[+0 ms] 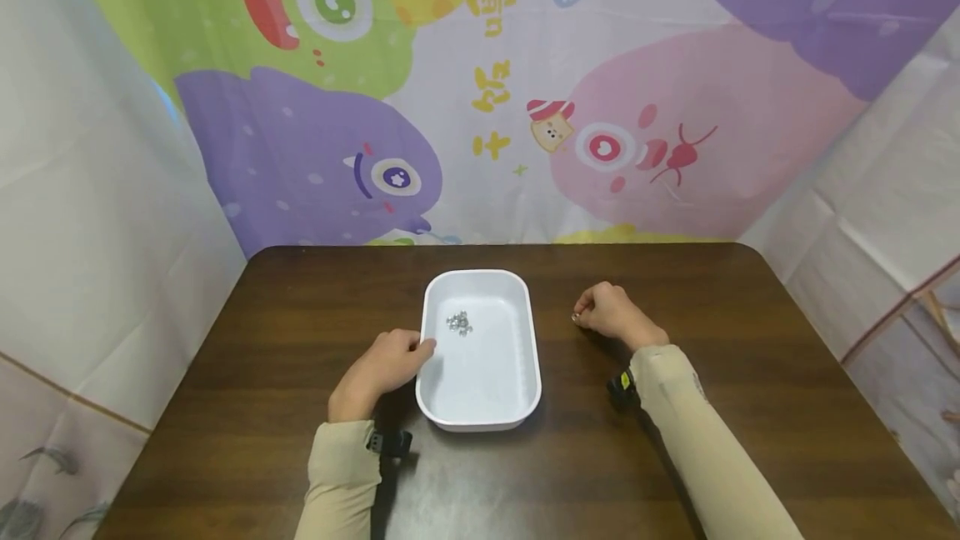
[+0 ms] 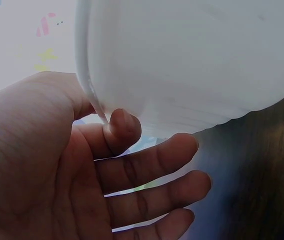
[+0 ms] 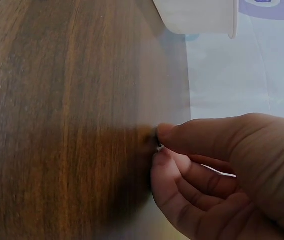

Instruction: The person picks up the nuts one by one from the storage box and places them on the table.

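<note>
A white rectangular plastic tub with rounded corners is in the middle of the table. My left hand grips its left wall, thumb over the rim. In the left wrist view the index finger is bent beneath the rim, outside the wall, while the other fingers spread loosely below. A cluster of small, clear, shiny pieces lies inside, towards the tub's left wall. To the right of the tub, my right hand pinches a tiny shiny piece between thumb and fingertip, close to the tabletop. Fingers mostly cover that piece; its kind is unclear.
The dark wooden table has rounded far corners. Behind it hangs a cloth printed with cartoon monsters, and pale cloth hangs along both sides. A small black device is strapped on each wrist.
</note>
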`<action>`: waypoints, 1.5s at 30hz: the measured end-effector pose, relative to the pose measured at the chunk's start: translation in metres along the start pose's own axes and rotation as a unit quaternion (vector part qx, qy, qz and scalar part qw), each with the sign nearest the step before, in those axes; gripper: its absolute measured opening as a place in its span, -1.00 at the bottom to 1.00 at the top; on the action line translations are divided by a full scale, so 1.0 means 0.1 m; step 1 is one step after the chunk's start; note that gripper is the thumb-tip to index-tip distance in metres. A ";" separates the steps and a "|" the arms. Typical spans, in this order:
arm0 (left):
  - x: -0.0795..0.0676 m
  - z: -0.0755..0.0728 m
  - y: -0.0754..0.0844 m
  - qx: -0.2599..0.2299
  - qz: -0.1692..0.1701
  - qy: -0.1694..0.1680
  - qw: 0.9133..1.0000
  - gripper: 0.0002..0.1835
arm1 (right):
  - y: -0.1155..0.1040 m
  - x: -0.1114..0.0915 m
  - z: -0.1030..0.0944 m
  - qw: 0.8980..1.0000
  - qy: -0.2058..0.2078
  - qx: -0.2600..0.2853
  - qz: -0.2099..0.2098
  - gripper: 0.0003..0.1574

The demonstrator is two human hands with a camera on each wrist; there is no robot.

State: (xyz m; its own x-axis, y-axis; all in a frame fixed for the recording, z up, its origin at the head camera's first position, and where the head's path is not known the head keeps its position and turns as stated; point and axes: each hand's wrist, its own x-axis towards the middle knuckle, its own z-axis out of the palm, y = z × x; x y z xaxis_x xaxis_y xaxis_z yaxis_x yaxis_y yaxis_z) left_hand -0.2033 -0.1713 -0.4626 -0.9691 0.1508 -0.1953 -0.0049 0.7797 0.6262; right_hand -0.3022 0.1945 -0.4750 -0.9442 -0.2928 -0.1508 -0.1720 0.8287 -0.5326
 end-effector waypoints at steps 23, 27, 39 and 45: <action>0.00 0.00 -0.01 0.005 0.012 0.005 1.000 -0.66 | -0.15 -0.15 -0.04 0.986 0.135 0.063 -0.071 -0.25; -0.01 0.00 0.00 0.003 0.009 0.001 1.000 -0.66 | -0.24 -0.18 -0.07 0.985 0.135 0.075 -0.071 -0.09; 0.01 -0.01 -0.01 0.004 0.012 0.002 1.000 -0.66 | -0.58 -0.15 -0.13 0.977 0.131 0.142 -0.091 -0.02; 0.01 -0.01 0.00 -0.001 0.009 -0.001 1.000 -0.66 | -0.77 -0.10 -0.12 0.974 0.125 0.159 -0.099 -0.08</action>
State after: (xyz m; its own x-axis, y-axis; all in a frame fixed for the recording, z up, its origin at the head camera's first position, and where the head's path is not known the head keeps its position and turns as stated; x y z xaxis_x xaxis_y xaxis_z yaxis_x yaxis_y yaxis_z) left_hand -0.2048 -0.1715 -0.4623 -0.9684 0.1664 -0.1857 0.0123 0.7757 0.6310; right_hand -0.2831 0.1395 -0.4229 -0.9472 -0.2740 0.1668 -0.2991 0.5668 -0.7676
